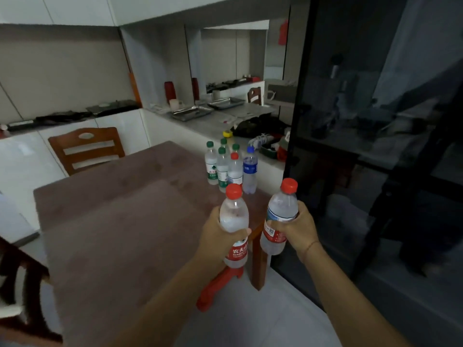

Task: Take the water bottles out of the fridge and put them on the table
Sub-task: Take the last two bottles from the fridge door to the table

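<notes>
Dim room, light is weak and grey. Floor has pale tiles. Walls are beige in lower part, w/ white upper cabinets above. A white L-shaped counter runs along back and right side, w/ metal trays and a dark red container on it. A wooden chair stands at far side of the table; another wooden chair is further back, near an opening in the wall. At right stands a black-framed glass cabinet, its glass dark w/ reflections.
</notes>
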Motion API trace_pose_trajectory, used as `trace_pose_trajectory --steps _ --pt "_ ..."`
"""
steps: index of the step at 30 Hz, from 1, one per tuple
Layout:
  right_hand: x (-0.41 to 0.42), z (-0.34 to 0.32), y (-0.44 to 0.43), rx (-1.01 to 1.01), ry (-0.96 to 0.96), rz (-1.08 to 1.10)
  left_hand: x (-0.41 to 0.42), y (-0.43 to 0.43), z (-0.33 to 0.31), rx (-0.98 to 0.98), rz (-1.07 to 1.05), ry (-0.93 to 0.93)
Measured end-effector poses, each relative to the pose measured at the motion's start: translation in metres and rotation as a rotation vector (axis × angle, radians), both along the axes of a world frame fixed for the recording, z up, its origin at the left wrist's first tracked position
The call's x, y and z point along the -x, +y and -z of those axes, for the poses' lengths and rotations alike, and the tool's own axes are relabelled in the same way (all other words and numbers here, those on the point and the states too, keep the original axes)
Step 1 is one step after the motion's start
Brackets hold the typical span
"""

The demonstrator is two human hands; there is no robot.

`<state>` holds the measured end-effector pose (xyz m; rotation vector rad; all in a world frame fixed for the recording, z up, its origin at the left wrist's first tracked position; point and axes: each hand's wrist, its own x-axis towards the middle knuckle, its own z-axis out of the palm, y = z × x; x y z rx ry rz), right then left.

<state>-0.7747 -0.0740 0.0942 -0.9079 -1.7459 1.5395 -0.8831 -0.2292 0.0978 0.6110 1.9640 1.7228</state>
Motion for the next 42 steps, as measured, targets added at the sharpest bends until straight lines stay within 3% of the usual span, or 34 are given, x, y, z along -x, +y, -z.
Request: trace_pose_trajectory --steps 11,16,24,30,36,42 --pt "0.099 0.013 0.095 -0.029 -0.051 -0.002 0.097 0.116 0.013 0.129 0.094 0.081" --pt "0.136 0.027 0.152 -0.035 -0.100 -0.034 0.124 0.169 0.033 0.129 0.022 0.170" --pt "0.193 0.062 0.235 -0.046 -0.177 -0.149 0.159 0.247 0.059 0.087 -0.107 0.026" --pt "0.224 0.090 0.269 -0.019 -0.229 -0.208 0.175 0.278 0.076 0.042 -0.235 0.079" --pt "0.237 0.105 0.279 0.024 -0.235 -0.230 0.186 0.288 0.094 0.127 -0.237 0.085" --pt "0.240 0.105 0.277 0.050 -0.193 -0.288 0.190 0.293 0.099 0.084 -0.221 0.093"
